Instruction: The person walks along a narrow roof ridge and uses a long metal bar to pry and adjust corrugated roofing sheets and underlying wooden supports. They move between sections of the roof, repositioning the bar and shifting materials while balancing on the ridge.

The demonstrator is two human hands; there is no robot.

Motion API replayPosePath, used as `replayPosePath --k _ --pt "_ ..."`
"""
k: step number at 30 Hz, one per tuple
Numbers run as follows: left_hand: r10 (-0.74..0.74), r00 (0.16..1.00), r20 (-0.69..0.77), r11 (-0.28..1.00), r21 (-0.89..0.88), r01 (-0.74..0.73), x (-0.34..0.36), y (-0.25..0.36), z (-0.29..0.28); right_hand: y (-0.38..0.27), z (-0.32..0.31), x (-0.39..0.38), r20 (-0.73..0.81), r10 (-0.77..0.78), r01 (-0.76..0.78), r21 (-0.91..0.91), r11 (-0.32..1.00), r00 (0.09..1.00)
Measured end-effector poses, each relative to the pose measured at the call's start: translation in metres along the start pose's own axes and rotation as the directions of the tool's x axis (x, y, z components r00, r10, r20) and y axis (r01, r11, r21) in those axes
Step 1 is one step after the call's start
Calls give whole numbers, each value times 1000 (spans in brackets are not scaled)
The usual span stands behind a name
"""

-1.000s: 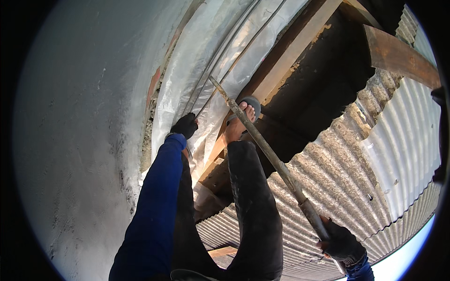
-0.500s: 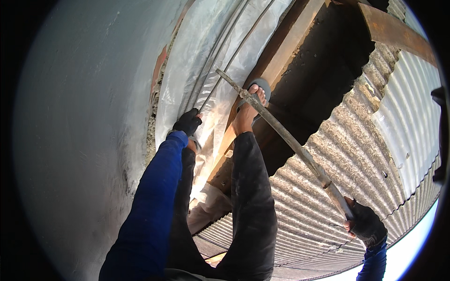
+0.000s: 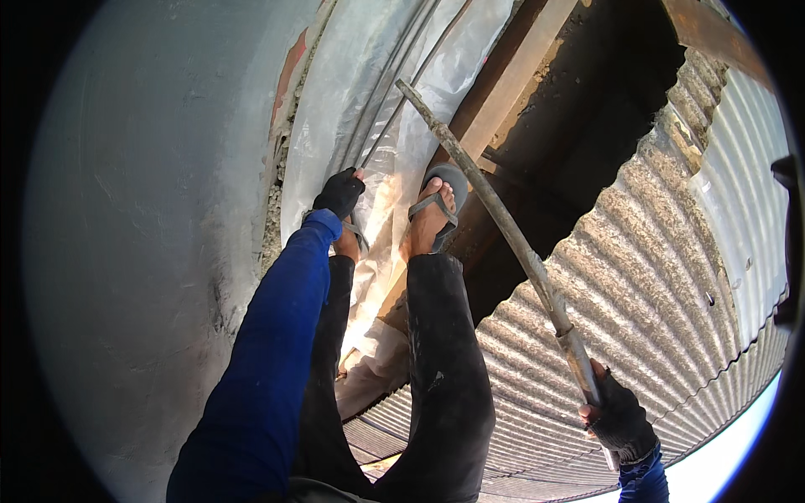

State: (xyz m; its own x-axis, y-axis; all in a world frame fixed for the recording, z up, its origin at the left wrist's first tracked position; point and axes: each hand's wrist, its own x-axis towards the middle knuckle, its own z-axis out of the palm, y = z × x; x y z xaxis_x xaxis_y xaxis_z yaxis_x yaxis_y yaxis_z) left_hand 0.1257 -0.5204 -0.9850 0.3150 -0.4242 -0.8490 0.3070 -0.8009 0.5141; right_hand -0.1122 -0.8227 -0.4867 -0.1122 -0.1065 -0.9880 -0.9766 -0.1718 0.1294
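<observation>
In my right hand [image 3: 622, 419], gloved in black with bare fingertips, is the lower end of a long, stained grey-brown pole [image 3: 503, 220]. It slants up and left across the view, with a joint partway along. My left hand [image 3: 340, 194], in a similar glove, is closed at the near end of a thin dark rod [image 3: 411, 90], beside the wall. The rod runs up and away over clear plastic sheeting [image 3: 465, 59]. My feet, in grey flip-flops [image 3: 450, 178], stand between the two hands.
A smooth grey wall [image 3: 151, 210] rises on the left. Right of my feet, a wooden beam [image 3: 511, 80] borders a deep, dark opening [image 3: 604, 101]. Corrugated roofing sheets [image 3: 637, 251] with a broken edge lie beyond it. A rusty brown strip [image 3: 717, 38] crosses the upper right.
My right hand has moved left with the pole, whose lower part has swung left. My right foot has shifted left and nearer, off the beam onto the sheeting. My left hand has barely moved.
</observation>
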Motion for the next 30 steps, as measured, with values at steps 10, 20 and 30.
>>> replayPosePath --k 10,20,30 --pt "25 992 -125 998 -52 -32 2 -10 -4 3 71 3 -15 -81 82 263 961 997" --pt "-17 966 -257 995 86 41 17 -13 -1 -62 127 4 -196 -286 324 196 926 938" --pt "-49 958 -283 990 114 85 27 -32 5 -94 199 27 -351 -361 385 -1 923 864"
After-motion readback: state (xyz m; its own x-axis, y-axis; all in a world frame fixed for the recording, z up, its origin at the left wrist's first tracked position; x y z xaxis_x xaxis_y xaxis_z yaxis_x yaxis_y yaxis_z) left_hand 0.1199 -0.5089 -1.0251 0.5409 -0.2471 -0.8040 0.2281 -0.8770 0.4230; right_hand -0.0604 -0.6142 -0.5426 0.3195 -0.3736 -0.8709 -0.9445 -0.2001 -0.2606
